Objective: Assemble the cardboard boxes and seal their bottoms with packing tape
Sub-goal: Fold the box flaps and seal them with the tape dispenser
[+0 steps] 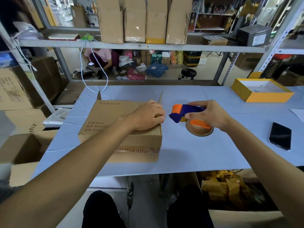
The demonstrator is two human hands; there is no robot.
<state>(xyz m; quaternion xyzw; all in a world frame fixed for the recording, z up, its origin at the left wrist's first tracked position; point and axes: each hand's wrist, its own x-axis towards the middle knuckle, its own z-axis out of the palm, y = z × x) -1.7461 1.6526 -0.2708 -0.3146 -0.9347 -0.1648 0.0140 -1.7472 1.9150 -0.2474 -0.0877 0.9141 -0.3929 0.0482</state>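
Cardboard box (118,127) lies on the table (197,153), long axis left to right. Left hand (148,116) rests on its right end, fingers curled over the top edge. Right hand (212,115) grips the tape dispenser (187,113) just right of the box, nose toward it.

On the table (189,155) we see a black phone (280,136) lying flat at our right and a yellow tray (261,89) at the far right corner. A white cable (92,63) hangs from the shelf (131,46). Beyond, a person (102,59) crouches on the floor near a black stool (187,74).
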